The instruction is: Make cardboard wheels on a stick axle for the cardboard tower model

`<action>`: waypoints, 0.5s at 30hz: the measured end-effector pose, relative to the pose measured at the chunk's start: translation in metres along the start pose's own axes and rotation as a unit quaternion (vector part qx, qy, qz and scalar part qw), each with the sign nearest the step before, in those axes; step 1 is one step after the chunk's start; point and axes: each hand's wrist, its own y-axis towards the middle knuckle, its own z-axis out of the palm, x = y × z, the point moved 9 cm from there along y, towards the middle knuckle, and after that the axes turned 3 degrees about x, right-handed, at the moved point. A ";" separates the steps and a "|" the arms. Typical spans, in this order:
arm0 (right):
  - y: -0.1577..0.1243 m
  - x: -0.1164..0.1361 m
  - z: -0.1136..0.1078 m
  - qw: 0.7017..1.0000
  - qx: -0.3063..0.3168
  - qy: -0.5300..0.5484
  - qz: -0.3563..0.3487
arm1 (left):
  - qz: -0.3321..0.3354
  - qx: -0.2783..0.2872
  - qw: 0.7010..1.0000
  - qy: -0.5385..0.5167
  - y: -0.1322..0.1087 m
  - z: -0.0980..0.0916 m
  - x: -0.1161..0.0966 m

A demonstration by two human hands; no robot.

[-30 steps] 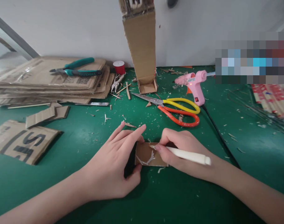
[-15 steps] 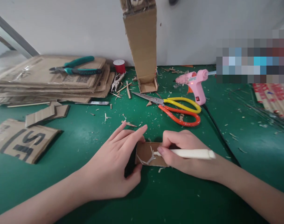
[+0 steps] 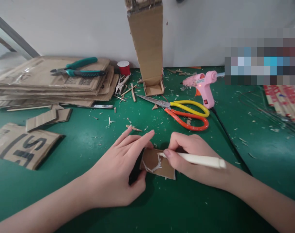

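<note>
A small rectangular piece of cardboard point(image 3: 165, 170) lies on the green table with a curved, branching whitish line on its brown face. My left hand point(image 3: 121, 165) holds its left end between the thumb, at the near edge, and the fingers, at the far edge; the index finger sticks out straight. Pinched in my right hand point(image 3: 189, 150) is a white pen point(image 3: 200, 160), slanting to the right. Its tip meets the cardboard near the top of the whitish line. The curled fingers of that hand cover the cardboard's far right corner.
Scissors point(image 3: 186, 113) and a pink glue gun point(image 3: 205, 87) with a black cord lie beyond my right hand. A tall cardboard piece point(image 3: 148, 48) stands at the back. Pliers point(image 3: 77, 69) rest on stacked cardboard point(image 3: 21, 76). Cut cardboard point(image 3: 26, 145) lies left; scraps are scattered around.
The cardboard has turned slightly, its right end swinging towards me. The pen tip has moved a little farther up along the whitish line, and its back end has dipped.
</note>
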 end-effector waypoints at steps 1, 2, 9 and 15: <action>0.000 0.001 0.001 1.000 0.005 -0.004 -0.003 | 0.000 -0.001 1.000 -0.001 0.000 0.000 0.000; 0.001 0.001 0.002 1.000 0.010 -0.007 -0.004 | -0.001 -0.001 1.000 -0.002 0.000 0.000 0.000; 0.000 0.002 0.002 1.000 0.015 -0.004 -0.015 | -0.007 0.003 1.000 0.002 -0.001 0.000 0.001; 0.001 0.000 0.004 1.000 0.015 -0.014 -0.008 | -0.011 0.009 1.000 0.000 0.000 0.001 0.002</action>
